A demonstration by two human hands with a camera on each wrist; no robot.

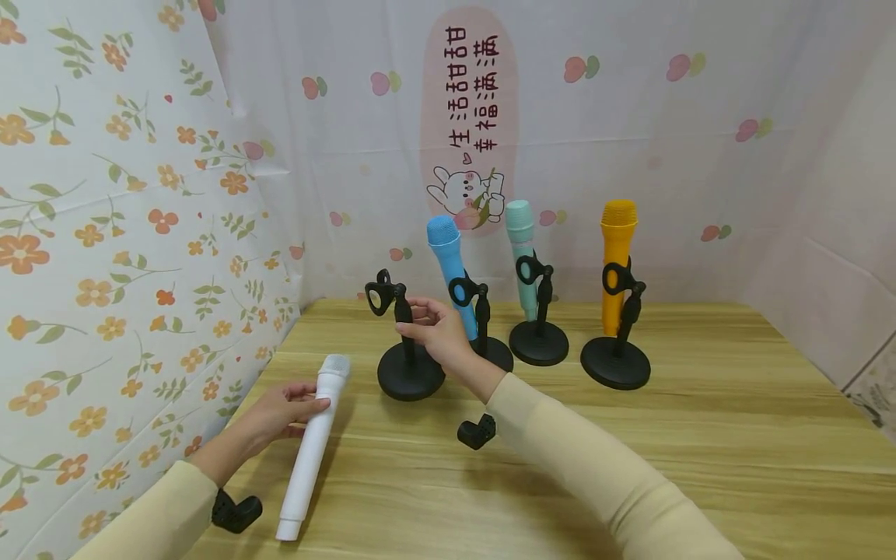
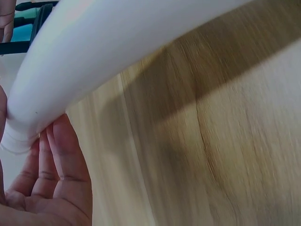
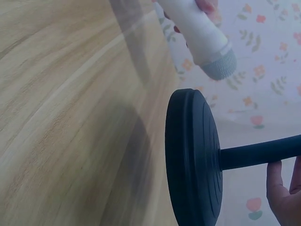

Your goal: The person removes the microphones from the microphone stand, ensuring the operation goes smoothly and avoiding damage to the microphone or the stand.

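My left hand [image 1: 290, 411] grips a white microphone [image 1: 316, 443] near its upper end, thumb on one side and fingers on the other. The microphone slants with its grey mesh head away from me and its tail toward me; the left wrist view shows its barrel [image 2: 94, 52] raised over the tabletop. My right hand [image 1: 442, 336] pinches the pole of a black microphone stand [image 1: 409, 377] between thumb and fingers. This stand's ring clip holds no microphone. In the right wrist view the round base [image 3: 193, 160] appears upright on edge because the camera is turned, with a shadow beside it.
Behind my right hand a blue microphone [image 1: 446, 247] leans in its stand. Farther right are a mint-green microphone [image 1: 521, 233] and an orange one [image 1: 616, 249], each in a black stand. A floral cloth [image 1: 126, 233] borders the wooden table [image 1: 700, 435] on the left.
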